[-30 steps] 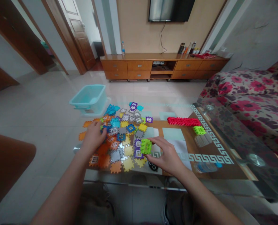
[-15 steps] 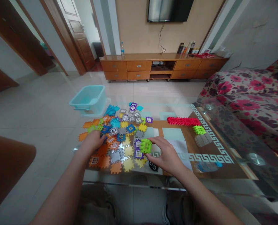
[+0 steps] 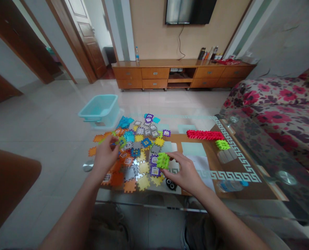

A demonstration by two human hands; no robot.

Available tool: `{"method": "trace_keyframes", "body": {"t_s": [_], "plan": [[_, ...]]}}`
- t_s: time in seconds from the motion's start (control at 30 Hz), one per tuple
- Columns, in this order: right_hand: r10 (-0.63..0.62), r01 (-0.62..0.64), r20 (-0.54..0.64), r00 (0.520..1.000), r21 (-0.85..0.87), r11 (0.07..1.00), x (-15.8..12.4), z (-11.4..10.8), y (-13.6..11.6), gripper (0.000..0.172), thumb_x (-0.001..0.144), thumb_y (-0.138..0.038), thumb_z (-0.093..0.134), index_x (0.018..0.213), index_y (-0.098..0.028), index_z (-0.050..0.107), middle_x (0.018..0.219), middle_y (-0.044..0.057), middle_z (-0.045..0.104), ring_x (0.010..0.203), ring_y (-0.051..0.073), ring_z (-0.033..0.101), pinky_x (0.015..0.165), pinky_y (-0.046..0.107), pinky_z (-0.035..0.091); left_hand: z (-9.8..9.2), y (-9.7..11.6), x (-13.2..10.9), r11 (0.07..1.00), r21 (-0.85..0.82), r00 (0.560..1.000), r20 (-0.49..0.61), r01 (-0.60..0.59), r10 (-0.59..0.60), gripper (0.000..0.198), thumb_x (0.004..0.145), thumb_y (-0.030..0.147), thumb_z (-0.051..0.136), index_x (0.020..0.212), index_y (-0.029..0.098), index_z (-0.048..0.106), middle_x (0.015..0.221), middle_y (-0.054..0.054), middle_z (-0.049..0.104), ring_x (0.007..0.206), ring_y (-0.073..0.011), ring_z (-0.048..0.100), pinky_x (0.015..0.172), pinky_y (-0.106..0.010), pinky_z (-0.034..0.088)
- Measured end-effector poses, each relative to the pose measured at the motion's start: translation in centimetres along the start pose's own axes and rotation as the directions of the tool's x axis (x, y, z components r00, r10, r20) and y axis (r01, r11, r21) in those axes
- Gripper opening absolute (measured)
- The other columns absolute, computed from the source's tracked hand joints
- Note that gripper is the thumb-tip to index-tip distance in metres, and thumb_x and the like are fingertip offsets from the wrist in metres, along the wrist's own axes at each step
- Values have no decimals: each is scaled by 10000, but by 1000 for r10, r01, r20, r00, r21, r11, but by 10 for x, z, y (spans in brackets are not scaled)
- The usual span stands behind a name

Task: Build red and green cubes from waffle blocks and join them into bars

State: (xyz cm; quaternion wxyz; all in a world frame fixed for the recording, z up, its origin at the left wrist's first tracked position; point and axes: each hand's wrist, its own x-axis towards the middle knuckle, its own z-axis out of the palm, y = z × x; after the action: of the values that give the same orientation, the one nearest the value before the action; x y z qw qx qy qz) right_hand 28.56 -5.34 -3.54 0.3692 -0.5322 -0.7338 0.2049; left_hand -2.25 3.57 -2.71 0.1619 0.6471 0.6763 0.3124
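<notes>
Since the frame half a second earlier, the left hand (image 3: 104, 152) has shifted a little toward the far edge of the glass desk (image 3: 176, 138), and a lime tile (image 3: 122, 141) now shows at its fingertips; the right hand (image 3: 185, 171) has stayed in much the same place. On the left, the grip is nearly closed, thumb and fingers brought together on the lime tile above the pile of tiles, toward the left edge. On the right, the grip is parted only by the width of a green block (image 3: 163, 160), which thumb and fingers hold from its right side, between the middle of the desk and its near edge. Just left of that block lie purple window tiles (image 3: 154, 170), and a black object with white rings (image 3: 171, 184) sits below the right hand, close to the near edge. Orange tiles (image 3: 117, 179) spread along the left part, with yellow tiles (image 3: 144, 182) to their right. A long red block (image 3: 205, 135) lies toward the right edge, a smaller green stack (image 3: 222, 144) just beside its right end. Near the far left corner shows a turquoise tub (image 3: 99, 111).
</notes>
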Motion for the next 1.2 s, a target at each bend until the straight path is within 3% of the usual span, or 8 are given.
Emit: {"method": "trace_keyframes", "body": {"t_s": [0.17,0.33,0.57,0.73,0.87,1.0,1.1,1.2], "plan": [[93,-92,-13,996,85,992,3,3,-6,433,747,-312,787,1146,-191,668,997,73,718,846,214,665,761,349,541,13,23,-23,915,-384,982,180,124,-58,520,768,381,709,1239,199,586,1048,-68,647,701,-165,679,633,-294,548],[238,-253,88,967,272,929,5,6,-12,384,756,-354,769,1111,-218,714,1002,56,746,808,196,644,711,327,503,27,40,-39,873,-457,928,373,168,17,366,785,358,714,1111,197,677,1012,-64,675,809,-197,696,727,-332,583],[401,-473,266,877,625,621,8,11,-7,435,731,-496,773,1023,-176,740,967,79,771,811,201,676,727,322,530,42,63,-53,452,-690,805,581,565,-120,335,723,325,798,918,187,564,783,22,635,684,-128,672,758,-335,616],[410,-469,263,873,680,563,7,12,-4,474,761,-538,740,1050,-163,741,989,100,768,746,189,668,621,288,508,42,72,-57,272,-695,736,673,665,-78,319,740,271,811,928,186,568,903,-36,697,747,-143,698,767,-314,616],[342,-377,179,923,611,696,5,14,-3,420,806,-496,696,1081,-179,720,969,94,758,741,194,663,622,305,521,45,74,-58,173,-700,718,691,693,-81,251,781,222,786,913,184,576,947,-56,707,794,-149,703,812,-322,607],[193,-176,-55,980,227,958,2,11,-7,403,770,-382,742,1123,-198,681,961,83,725,782,212,645,682,344,538,48,76,-62,128,-683,693,719,720,-59,148,824,205,730,882,164,600,972,-70,714,836,-167,706,824,-331,597],[11,-13,-102,995,-24,1000,-1,6,-7,449,771,-295,735,1200,-211,634,1071,100,701,936,259,646,834,416,544,50,77,-66,84,-667,671,741,740,-26,130,821,190,724,869,160,607,965,-63,712,868,-173,703,833,-327,585],[-58,52,-64,996,-92,994,-3,5,-5,470,783,-260,725,1236,-212,607,1113,105,691,1028,282,639,912,454,534,52,76,-67,77,-656,658,753,751,0,181,796,191,758,885,166,602,965,-46,702,867,-161,696,827,-304,569]]}}
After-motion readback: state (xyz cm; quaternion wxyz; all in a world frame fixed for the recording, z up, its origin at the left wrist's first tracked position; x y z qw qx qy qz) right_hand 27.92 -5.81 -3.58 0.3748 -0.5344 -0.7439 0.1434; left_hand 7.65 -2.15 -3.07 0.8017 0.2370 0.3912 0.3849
